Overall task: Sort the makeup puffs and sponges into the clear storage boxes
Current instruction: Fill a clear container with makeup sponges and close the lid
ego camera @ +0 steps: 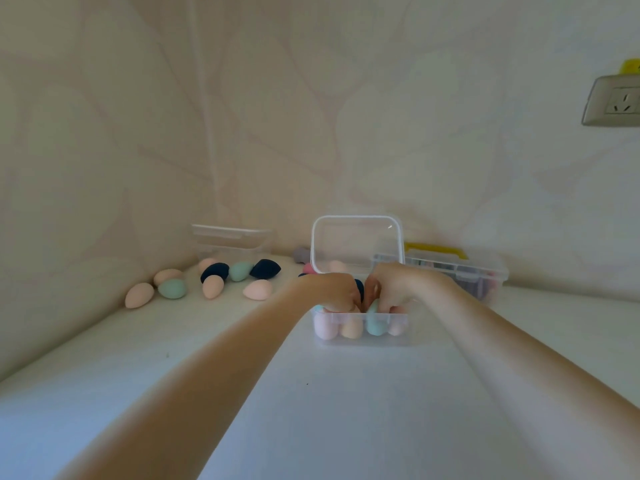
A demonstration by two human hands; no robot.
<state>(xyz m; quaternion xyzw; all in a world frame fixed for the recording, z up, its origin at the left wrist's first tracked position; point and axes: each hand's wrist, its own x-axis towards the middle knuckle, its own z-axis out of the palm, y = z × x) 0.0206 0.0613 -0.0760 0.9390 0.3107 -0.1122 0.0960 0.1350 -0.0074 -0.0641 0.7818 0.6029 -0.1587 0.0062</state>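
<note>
Head view: both forearms reach straight forward over the white table (346, 410), hands meeting above the open clear box (360, 323). Left hand (337, 292) has fingers curled down into the box; what it grips, cannot tell. Right hand (391, 289), knuckles up, fingers curled onto a teal sponge (374, 320) standing in the box among pink and peach ones. Box lid (356, 244) stands upright behind. Loose sponges (214, 282) lie well left, near a second clear box (232, 244).
</note>
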